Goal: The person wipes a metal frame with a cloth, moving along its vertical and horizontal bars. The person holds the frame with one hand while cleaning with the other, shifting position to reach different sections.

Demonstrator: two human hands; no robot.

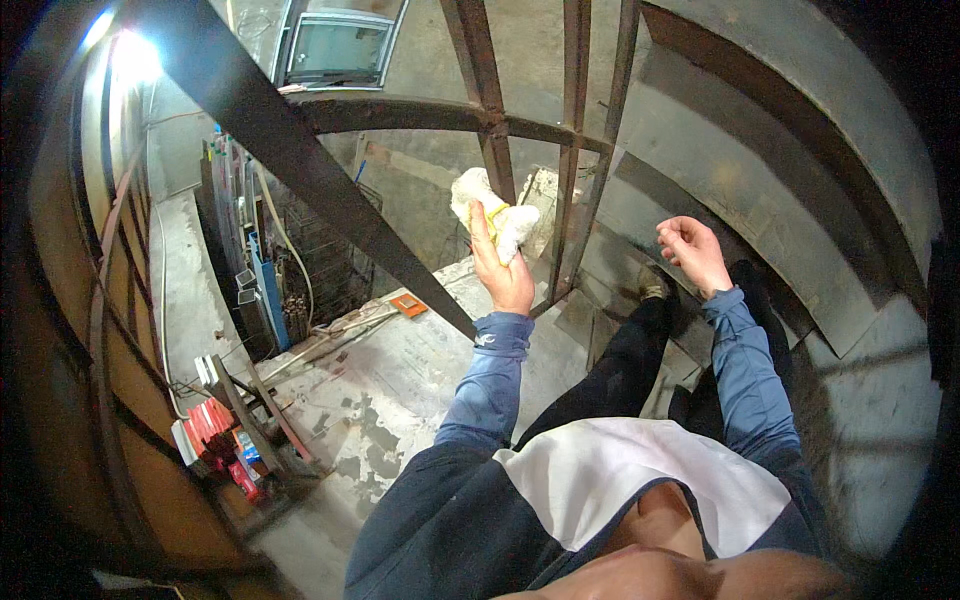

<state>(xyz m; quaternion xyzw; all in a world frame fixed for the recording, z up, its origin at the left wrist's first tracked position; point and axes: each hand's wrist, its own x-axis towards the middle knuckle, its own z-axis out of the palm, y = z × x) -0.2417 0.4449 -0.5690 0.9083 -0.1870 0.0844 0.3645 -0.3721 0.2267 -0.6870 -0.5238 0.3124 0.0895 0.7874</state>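
Observation:
My left hand (504,274) is raised in front of me, with a bunched white cloth (516,229) with yellow edging in its grasp. Part of the cloth stands out above the fingers, in front of a brown metal post. To the right, my right hand (691,251) has its fingers curled in, with the thumb near them; no object shows in it. It is over the dark metal steps, apart from the cloth and the left hand.
A dark diagonal metal beam (322,169) and a brown metal frame (397,116) cross ahead. Metal stair plates (739,184) curve along the right. Stacked metal profiles (266,289), an orange square (409,304) and red packages (210,424) lie to the left.

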